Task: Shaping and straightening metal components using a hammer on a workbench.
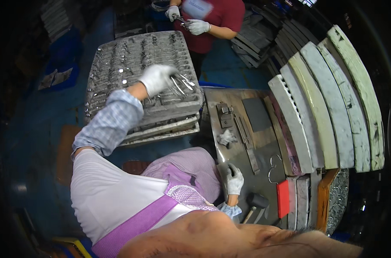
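My left hand [156,78], in a white glove, reaches out over a stack of grey trays [118,69] filled with rows of shiny metal scissor-like pieces. It grips a bunch of those metal pieces [181,83] above the top tray's right side. My right hand [234,179], also gloved, rests on the metal workbench [230,155] near its front edge, fingers curled; I cannot see anything in it. A black-headed mallet [255,202] lies just to the right of that hand.
On the bench lie a dark pad [256,114], metal blocks and bars [245,137], a crumpled rag [226,137], wire loops [275,167] and a red block [283,198]. Upright trays [329,107] stand at the right. Another person in a red shirt [212,21] works beyond the stack.
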Demonstrator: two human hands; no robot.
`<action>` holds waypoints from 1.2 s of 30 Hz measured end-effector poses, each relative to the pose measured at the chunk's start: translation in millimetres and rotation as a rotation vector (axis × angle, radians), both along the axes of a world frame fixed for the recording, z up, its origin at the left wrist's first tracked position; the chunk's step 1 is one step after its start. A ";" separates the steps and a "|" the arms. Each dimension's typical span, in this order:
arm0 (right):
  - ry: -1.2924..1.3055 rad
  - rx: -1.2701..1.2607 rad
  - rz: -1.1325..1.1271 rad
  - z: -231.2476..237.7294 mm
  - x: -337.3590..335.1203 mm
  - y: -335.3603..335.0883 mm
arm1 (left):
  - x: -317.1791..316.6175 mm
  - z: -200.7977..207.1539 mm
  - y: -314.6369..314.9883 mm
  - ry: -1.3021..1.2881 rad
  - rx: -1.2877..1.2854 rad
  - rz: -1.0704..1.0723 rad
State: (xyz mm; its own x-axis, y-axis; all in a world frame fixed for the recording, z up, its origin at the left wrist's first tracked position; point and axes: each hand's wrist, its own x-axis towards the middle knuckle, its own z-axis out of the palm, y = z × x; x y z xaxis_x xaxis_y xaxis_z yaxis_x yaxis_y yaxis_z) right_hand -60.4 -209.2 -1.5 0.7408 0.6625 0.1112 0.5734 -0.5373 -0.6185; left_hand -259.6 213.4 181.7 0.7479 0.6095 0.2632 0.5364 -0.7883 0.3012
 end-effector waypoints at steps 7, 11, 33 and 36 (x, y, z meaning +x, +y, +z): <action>-0.005 -0.210 -0.069 -28.1 -12.2 11.6 | -7.2 -53.0 180.5 0.084 0.193 0.186; -0.064 -0.309 -0.033 -26.9 -18.5 19.9 | 27.6 -123.4 203.2 -0.438 -0.239 0.208; 0.006 0.018 0.423 53.9 3.3 201.4 | 17.4 -168.1 239.9 -0.225 -0.735 0.285; -0.063 0.174 0.508 65.1 -15.1 287.2 | 15.0 -164.4 247.5 -0.259 -0.890 0.252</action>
